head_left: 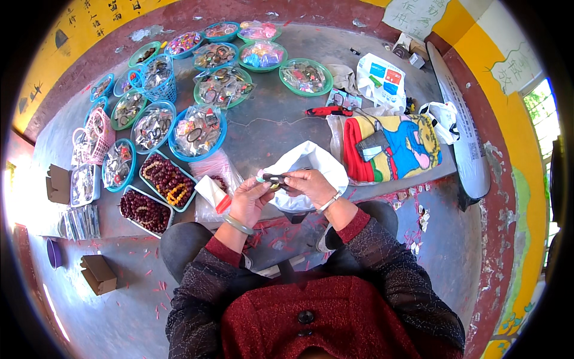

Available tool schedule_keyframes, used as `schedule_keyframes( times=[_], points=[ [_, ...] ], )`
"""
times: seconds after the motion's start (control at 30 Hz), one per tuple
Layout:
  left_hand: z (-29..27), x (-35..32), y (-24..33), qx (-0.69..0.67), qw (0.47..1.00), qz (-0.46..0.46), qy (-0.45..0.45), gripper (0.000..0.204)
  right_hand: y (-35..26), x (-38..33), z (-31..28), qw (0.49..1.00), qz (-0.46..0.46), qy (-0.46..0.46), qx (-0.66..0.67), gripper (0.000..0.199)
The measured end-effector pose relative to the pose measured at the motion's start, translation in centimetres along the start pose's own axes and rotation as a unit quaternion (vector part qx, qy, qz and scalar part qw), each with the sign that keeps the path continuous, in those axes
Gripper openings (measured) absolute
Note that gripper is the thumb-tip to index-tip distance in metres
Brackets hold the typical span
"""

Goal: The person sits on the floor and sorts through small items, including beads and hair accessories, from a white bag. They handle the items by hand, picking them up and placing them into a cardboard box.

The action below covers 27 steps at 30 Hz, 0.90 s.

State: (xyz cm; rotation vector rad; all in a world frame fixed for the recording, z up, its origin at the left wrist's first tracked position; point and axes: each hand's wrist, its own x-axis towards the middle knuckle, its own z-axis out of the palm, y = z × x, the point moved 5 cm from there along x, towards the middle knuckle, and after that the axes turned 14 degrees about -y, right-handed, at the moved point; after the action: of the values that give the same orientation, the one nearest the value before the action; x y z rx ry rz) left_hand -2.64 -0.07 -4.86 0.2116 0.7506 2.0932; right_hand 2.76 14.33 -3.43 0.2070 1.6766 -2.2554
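My left hand [247, 201] and my right hand [312, 185] meet in front of me, fingers closed in a pinch. Between them is a small dark, band-like thing [274, 179] with a light piece at its left end; its exact kind is too small to make out. An open white plastic bag [330, 160] stands just behind and under the right hand, with something dark inside. Left of the left hand lie a white packet with a red end [213, 193] and a stack of clear plastic sleeves [216, 166].
Blue and green baskets of bagged trinkets [197, 133] crowd the platform's left and back. Trays of dark red beads [145, 210] stand near its left front. A colourful folded blanket [406, 146] carries a phone-like dark slab [372, 146]. A cardboard box [98, 274] sits on the floor.
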Motion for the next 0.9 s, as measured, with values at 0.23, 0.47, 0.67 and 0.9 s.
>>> schedule_keyframes(
  times=[0.23, 0.47, 0.67, 0.9],
  points=[
    [-0.1, -0.1, 0.1, -0.002, 1.0, -0.006, -0.008, 0.014, -1.2, 0.0, 0.8, 0.998, -0.038, -0.038, 0.032, 0.032],
    [-0.2, 0.1, -1.2, 0.037, 0.998, -0.043, -0.02, 0.017, 0.2, 0.4, 0.7, 0.998, 0.007, -0.05, -0.028, 0.037],
    [1.2, -0.2, -0.9, -0.01, 0.995, -0.063, -0.075, 0.029, 0.8, 0.4, -0.3, 0.999, 0.019, -0.037, -0.019, 0.026],
    [2.0, -0.5, -0.2, 0.079, 0.991, -0.078, -0.073, 0.038, -0.4, 0.2, -0.8, 0.998, -0.026, -0.023, -0.05, 0.021]
  ],
)
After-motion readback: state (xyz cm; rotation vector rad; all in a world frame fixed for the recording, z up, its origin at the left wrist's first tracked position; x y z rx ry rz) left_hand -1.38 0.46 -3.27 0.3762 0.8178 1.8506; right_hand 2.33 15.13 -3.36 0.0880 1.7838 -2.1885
